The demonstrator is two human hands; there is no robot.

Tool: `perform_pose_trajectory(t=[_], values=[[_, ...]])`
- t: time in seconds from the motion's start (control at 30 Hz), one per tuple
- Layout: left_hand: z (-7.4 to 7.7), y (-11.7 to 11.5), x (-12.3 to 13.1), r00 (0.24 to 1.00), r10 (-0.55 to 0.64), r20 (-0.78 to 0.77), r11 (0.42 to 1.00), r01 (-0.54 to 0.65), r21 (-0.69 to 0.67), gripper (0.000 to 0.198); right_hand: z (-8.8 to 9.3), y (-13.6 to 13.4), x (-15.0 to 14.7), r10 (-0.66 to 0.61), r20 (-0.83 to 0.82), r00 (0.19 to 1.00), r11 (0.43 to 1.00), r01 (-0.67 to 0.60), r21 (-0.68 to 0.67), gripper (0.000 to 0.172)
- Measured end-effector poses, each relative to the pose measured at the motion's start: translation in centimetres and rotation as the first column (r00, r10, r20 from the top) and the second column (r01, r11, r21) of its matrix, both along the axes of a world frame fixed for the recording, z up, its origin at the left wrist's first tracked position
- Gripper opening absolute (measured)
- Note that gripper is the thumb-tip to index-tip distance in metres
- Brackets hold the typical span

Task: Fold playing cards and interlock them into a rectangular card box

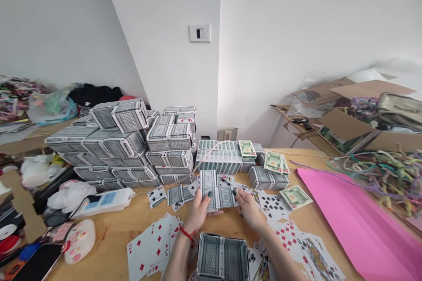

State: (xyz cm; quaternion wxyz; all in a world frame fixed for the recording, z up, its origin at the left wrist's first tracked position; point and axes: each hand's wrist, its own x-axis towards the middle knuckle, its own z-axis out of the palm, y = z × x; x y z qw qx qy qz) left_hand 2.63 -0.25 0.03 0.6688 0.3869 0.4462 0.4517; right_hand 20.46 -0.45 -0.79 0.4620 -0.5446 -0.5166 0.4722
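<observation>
Face-down playing cards [208,184] with a grey patterned back are pinched upright in my left hand [197,210], thumb on their front. My right hand [249,207] grips the right edge of another grey-backed playing card [227,197], set lower and against the first. Whether the two are joined, I cannot tell. Below my hands stands an open box made of playing cards [223,238]. Loose face-up cards lie around it, among them a two of diamonds [141,252] at left and a queen [318,254] at right.
Stacked card-covered boxes [112,140] rise at the back left. Behind my hands is a block of card packs [217,158]. A power strip [107,202] lies left, a pink sheet [343,219] right, near tangled fuzzy stems [379,180] and a cardboard box [349,123].
</observation>
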Motion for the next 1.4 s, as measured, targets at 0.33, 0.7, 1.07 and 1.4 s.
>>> perform_pose_trajectory(t=[0.33, 0.7, 1.07, 1.4], values=[[-0.8, 0.3, 0.3, 0.992, 0.09, -0.088, 0.994, -0.085, 0.065, 0.054, 0.3, 0.0, -0.1, 0.056, -0.047, 0.997, 0.997, -0.058, -0.05, 0.04], [0.0, 0.0, 0.8, 0.988, 0.101, 0.116, 0.99, -0.088, -0.111, 0.061, 0.0, -0.1, 0.1, 0.082, 0.07, 0.994, 0.996, -0.079, -0.036, 0.037], [0.7, 0.1, 1.3, 0.995, 0.084, 0.044, 0.996, -0.085, 0.012, 0.061, -0.4, -0.3, -0.3, 0.097, 0.078, 0.992, 0.994, -0.092, -0.061, 0.034], [1.7, -0.1, 1.6, 0.995, 0.101, -0.01, 0.994, -0.101, -0.029, 0.061, -0.4, 0.2, 0.3, 0.207, -0.063, 0.976, 0.969, -0.214, -0.123, 0.036]])
